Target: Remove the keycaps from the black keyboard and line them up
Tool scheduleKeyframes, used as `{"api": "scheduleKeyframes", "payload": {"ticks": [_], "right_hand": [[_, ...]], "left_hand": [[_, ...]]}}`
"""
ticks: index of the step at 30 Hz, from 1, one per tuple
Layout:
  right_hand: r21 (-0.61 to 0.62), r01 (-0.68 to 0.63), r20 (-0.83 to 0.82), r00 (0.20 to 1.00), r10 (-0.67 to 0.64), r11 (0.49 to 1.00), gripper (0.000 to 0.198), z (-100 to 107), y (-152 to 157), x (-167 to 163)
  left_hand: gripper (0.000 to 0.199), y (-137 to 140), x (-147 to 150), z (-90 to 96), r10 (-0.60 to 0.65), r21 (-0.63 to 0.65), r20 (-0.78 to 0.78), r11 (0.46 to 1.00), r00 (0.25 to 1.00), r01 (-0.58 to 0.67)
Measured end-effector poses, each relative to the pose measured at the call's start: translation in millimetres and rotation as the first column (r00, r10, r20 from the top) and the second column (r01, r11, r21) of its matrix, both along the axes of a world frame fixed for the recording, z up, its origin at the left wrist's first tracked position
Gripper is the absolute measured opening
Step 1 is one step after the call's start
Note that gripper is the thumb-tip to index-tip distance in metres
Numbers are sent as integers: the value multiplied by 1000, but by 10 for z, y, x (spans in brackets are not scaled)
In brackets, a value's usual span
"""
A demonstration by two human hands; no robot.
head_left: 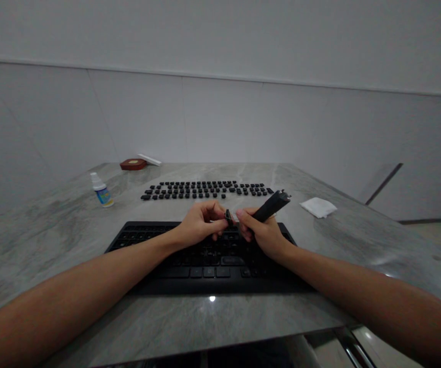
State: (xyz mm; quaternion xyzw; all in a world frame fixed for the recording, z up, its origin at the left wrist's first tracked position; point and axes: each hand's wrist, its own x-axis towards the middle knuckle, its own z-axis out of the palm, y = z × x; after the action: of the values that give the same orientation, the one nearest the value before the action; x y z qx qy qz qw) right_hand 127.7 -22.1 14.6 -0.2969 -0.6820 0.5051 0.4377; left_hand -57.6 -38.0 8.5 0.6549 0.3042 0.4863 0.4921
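Observation:
Between the fingertips of my left hand (205, 220) a small black keycap (228, 216) is pinched, turned on its side. My right hand (262, 230) is closed round a thick black-handled tool (272, 204). Small prongs show at the tool's raised end, and a pale tip points at the keycap from between my right fingers. Whether the tip touches the keycap I cannot tell. Both hands are above a black keyboard (208, 286), which lies flat below them. Many of its upper keys look bare of caps, while the bottom row keeps several. My hands and forearms hide part of it.
Loose black keycaps (201, 190) lie in rows beyond the keyboard on the grey marbled table (70, 235). A white spray bottle (102, 191) stands left; folded white tissue (318, 207) lies right. A reddish-brown case (133, 164) and a white strip (150, 160) are at the back.

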Motion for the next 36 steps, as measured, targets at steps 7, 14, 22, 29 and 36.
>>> {"api": "scheduleKeyframes", "payload": {"ticks": [7, 14, 22, 29, 36], "right_hand": [[9, 60, -7, 998, -60, 998, 47, -20, 36, 15], [47, 92, 43, 995, -94, 995, 47, -36, 33, 9], [167, 154, 140, 974, -178, 974, 46, -18, 22, 16], [235, 160, 187, 960, -206, 959, 45, -29, 31, 22], [214, 138, 226, 956, -186, 967, 45, -55, 51, 19]], "left_hand": [[28, 24, -27, -12, 119, 18, 20, 993, 993, -120], [28, 37, -53, -33, 129, 5, 72, 991, 989, -130], [26, 28, -47, -13, 121, -24, 122, 993, 985, -119], [31, 24, -36, -11, 137, -89, 223, 989, 965, -120], [37, 14, 6, 15, 160, -39, 191, 987, 968, -156]]}}
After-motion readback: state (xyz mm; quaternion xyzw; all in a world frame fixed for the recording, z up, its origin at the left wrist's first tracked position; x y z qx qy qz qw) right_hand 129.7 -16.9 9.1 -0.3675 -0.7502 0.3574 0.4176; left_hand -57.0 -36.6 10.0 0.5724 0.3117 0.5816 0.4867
